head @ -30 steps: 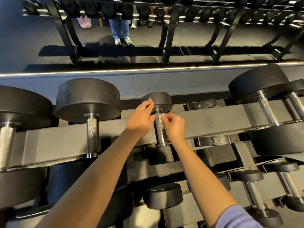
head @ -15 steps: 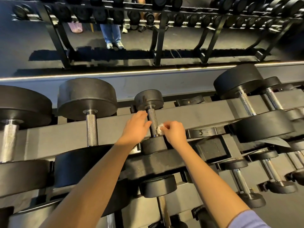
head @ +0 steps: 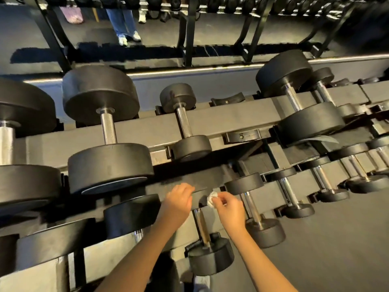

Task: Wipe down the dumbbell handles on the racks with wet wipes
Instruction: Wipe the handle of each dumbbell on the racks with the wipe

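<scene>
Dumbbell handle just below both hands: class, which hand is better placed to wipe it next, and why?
Right. The right hand pinches the wet wipe just above the dumbbell handle, so probably a short drop reaches it. The left hand holds no wipe.

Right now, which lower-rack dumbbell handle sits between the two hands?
The brownish handle just below the wipe, between the left hand and the right hand. The chrome handle beside it is bright silver and lies outside the right hand.
</scene>
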The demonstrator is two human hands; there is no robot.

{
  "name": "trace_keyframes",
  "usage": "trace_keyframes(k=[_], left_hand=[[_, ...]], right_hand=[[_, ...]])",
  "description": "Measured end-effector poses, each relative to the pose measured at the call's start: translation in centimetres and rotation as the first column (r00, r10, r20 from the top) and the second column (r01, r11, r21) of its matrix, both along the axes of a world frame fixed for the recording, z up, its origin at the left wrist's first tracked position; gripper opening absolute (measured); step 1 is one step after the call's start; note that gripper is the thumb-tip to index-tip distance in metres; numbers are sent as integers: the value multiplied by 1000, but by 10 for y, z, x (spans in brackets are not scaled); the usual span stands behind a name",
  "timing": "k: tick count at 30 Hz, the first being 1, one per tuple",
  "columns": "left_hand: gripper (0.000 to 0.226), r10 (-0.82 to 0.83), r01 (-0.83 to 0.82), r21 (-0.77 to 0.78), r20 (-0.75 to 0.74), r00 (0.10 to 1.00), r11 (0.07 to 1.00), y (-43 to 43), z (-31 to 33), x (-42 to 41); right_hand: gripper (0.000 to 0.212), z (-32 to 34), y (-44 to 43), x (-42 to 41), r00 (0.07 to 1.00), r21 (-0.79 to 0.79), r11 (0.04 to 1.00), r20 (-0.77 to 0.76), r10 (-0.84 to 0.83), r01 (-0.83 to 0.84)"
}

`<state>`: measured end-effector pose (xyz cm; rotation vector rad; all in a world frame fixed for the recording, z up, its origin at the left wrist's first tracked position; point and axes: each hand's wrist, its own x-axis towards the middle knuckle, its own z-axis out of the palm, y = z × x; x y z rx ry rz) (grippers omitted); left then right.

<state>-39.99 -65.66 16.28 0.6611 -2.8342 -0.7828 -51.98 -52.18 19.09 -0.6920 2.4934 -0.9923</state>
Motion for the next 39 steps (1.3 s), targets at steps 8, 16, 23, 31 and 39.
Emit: trace_keyframes(k=[8, 16, 23, 31, 39], left_hand=[[53, 7, -83, 205, 347, 938, 975, 39, -31, 0], [61, 85, -76, -39, 346, 934, 996, 56, -83, 1], [55, 166, -150, -79, 277, 947, 986, 61, -95, 3], [53, 202, -192, -70, 197, 959, 979, 65, -102, 5], [52, 214, -212, -33, 155, 964, 977, 64, -110, 6]], right_hand=[[16, -54, 37, 11, 995, 196, 978, 86, 50, -66], [16, -119, 52, 20, 979, 219, 955, 75, 190, -201], [14, -154, 22, 5, 982, 19, 995, 166, 95, -99], [40, -167, 31, 10, 961, 43, 960, 33, 275, -276], [21, -179, 9, 7, 996, -71, 996, 72, 50, -44]])
